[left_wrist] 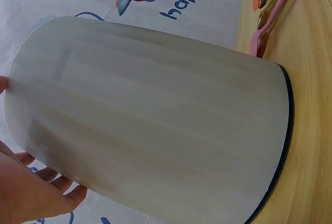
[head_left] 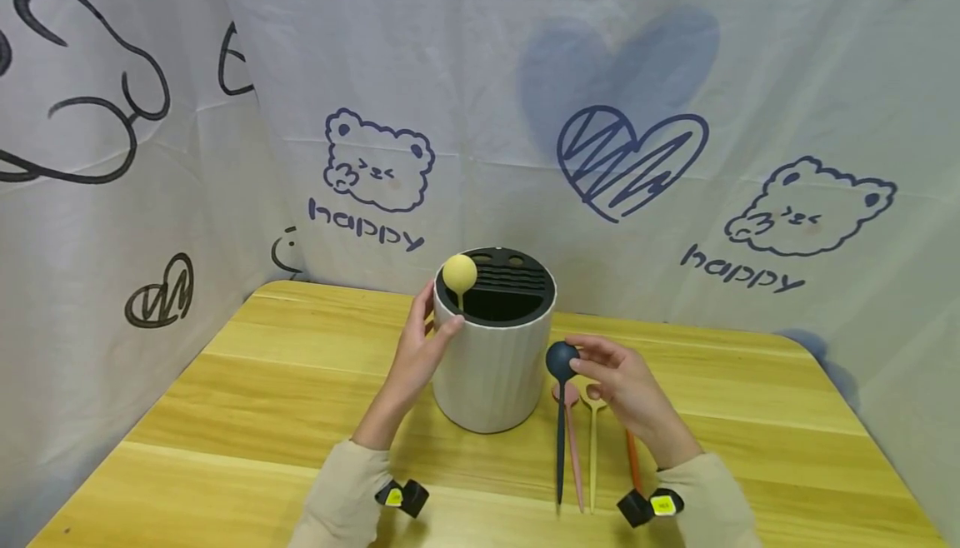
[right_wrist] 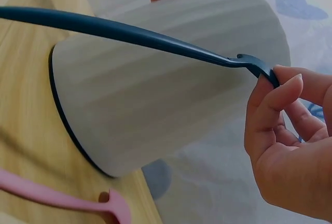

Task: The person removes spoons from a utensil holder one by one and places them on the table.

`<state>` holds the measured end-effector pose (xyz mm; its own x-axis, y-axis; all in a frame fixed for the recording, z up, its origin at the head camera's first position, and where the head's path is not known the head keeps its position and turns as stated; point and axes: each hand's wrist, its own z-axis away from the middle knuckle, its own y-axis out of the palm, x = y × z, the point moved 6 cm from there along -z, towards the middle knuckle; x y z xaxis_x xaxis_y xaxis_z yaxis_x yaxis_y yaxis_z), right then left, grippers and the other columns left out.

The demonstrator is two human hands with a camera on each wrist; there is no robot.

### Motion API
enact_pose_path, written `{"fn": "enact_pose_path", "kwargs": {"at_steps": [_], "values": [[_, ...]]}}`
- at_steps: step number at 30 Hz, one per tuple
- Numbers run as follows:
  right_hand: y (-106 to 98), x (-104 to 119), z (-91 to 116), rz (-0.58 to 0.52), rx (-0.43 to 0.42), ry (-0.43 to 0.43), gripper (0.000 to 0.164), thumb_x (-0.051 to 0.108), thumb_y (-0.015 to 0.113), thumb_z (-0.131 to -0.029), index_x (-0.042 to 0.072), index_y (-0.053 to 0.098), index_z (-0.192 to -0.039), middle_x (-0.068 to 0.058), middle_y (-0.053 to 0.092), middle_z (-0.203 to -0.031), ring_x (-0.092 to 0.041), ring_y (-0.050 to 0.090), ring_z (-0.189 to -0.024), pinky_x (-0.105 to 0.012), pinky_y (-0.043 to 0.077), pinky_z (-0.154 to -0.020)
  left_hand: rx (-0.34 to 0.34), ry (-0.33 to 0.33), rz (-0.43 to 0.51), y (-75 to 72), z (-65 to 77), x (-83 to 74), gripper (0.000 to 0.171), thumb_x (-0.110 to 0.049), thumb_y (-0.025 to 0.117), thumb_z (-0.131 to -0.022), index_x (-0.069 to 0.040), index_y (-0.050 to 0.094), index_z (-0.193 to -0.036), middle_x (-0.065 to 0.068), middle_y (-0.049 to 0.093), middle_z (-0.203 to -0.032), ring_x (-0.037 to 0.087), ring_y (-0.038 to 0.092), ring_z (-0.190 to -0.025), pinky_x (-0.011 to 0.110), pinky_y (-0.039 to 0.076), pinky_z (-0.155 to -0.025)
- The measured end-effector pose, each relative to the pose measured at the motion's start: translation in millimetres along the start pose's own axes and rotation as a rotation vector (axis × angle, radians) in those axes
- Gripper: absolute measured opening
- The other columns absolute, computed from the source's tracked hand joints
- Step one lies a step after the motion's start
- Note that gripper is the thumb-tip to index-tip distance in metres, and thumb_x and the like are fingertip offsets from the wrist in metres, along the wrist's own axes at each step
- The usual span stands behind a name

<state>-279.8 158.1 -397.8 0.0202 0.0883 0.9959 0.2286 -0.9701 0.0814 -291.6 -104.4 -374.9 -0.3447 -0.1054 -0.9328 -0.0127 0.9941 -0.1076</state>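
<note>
A ribbed white utensil holder [head_left: 491, 373] with a black slotted top [head_left: 517, 277] stands on the table. My left hand [head_left: 422, 346] holds its left side, thumb near the front rim and fingers round the wall. A yellow spoon [head_left: 460, 273] stands in it, round bowl up. Just right of the holder, my right hand [head_left: 621, 381] pinches the bowl of a dark blue spoon [head_left: 561, 415] between thumb and fingers. Its handle points down toward the table in the head view. In the right wrist view the spoon [right_wrist: 140, 35] crosses in front of the holder.
Under and beside my right hand lie a pink utensil [head_left: 574, 452], a pale yellow utensil [head_left: 593, 456] and an orange utensil [head_left: 633, 458], the last partly hidden. A printed white curtain [head_left: 495, 173] hangs behind the wooden table [head_left: 247, 398].
</note>
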Motion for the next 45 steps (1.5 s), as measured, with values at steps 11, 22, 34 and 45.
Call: {"fn": "enact_pose_path", "kwargs": {"at_steps": [11, 22, 34, 45], "values": [[-25, -7, -5, -0.025, 0.005, 0.045, 0.023, 0.003, 0.062, -0.092, 0.018, 0.071, -0.106, -0.003, 0.056, -0.097, -0.009, 0.053, -0.073, -0.016, 0.042, -0.053, -0.003, -0.003, -0.003, -0.2, -0.1, -0.2, 0.076, -0.032, 0.057, -0.091, -0.006, 0.021, -0.152, 0.017, 0.023, -0.156, 0.034, 0.023, -0.141, 0.054, 0.02, -0.113], [-63, -10, 1, -0.02, 0.0, 0.061, 0.025, 0.005, 0.058, -0.095, 0.023, 0.072, -0.103, 0.003, 0.057, -0.091, -0.009, 0.055, -0.075, -0.021, 0.042, -0.057, -0.002, -0.015, -0.011, -2.0, 1.6, 0.2, 0.076, -0.033, 0.057, -0.091, -0.007, 0.021, -0.153, 0.015, 0.022, -0.157, 0.033, 0.023, -0.142, 0.052, 0.02, -0.114], [-105, -22, 7, 0.006, -0.023, 0.125, 0.026, 0.007, 0.057, -0.096, 0.027, 0.072, -0.103, 0.004, 0.06, -0.098, -0.008, 0.057, -0.079, -0.021, 0.042, -0.058, 0.007, -0.022, 0.003, 3.2, -0.7, 2.5, 0.077, -0.034, 0.058, -0.091, -0.008, 0.021, -0.153, 0.014, 0.022, -0.157, 0.032, 0.023, -0.142, 0.051, 0.02, -0.113], [-128, -36, 14, -0.043, 0.009, 0.156, 0.034, 0.001, 0.054, -0.096, 0.029, 0.073, -0.102, 0.008, 0.063, -0.095, -0.007, 0.056, -0.077, -0.021, 0.043, -0.06, -0.002, -0.007, -0.004, -2.1, 1.1, 1.2, 0.077, -0.033, 0.058, -0.09, -0.007, 0.022, -0.152, 0.015, 0.024, -0.156, 0.034, 0.023, -0.141, 0.053, 0.02, -0.113]]}}
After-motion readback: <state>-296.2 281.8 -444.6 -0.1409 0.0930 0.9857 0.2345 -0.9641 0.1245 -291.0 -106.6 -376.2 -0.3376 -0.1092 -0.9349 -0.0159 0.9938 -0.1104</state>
